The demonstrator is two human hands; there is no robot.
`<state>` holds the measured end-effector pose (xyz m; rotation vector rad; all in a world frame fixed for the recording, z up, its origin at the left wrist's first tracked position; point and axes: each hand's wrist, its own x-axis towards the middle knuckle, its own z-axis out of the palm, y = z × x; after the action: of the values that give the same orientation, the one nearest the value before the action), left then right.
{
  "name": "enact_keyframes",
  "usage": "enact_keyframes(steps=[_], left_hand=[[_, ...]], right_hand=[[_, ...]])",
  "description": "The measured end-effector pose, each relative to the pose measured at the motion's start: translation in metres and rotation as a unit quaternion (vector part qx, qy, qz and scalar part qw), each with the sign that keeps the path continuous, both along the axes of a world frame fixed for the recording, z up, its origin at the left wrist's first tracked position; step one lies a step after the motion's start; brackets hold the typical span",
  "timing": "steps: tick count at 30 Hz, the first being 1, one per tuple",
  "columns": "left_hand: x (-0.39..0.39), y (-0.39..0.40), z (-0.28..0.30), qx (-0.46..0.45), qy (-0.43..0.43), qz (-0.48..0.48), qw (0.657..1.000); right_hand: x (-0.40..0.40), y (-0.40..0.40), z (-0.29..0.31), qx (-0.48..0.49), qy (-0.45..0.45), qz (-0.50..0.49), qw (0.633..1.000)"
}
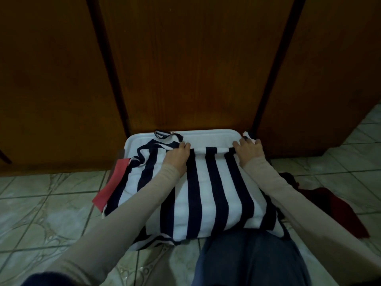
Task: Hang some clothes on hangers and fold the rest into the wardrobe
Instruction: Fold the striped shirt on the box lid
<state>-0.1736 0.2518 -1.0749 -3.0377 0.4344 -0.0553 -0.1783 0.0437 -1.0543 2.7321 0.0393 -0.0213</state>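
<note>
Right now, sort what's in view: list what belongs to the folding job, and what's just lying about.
Belongs to the job:
striped garment, gripped at its far edge by the left hand and right hand
white bin lid under it
wardrobe doors, closed

Lying about:
pink cloth, partly under the stripes
dark red garment on the tiled floor

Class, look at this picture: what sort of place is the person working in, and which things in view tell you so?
Probably a bedroom at home. Tall wooden wardrobe doors stand closed ahead, the floor is glossy patterned tile, and a striped garment lies on a white tray for folding.
</note>
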Motion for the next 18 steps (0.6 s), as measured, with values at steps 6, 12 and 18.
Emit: enact_keyframes(steps=[6, 12, 18], left_hand=[[-0.019, 0.004, -0.003, 0.066, -0.027, -0.052, 0.996], [-0.026, -0.003, -0.007, 0.168, -0.062, -0.147, 0.973], [-0.032, -0.009, 0.000, 0.208, -0.074, -0.142, 0.965]], right_hand=[[-0.023, -0.010, 0.004, 0.015, 0.002, -0.042, 0.999], [-0.040, -0.023, -0.002, 0.115, 0.019, -0.100, 0.988], [-0.050, -0.034, -0.008, 0.132, -0.010, -0.084, 0.988]])
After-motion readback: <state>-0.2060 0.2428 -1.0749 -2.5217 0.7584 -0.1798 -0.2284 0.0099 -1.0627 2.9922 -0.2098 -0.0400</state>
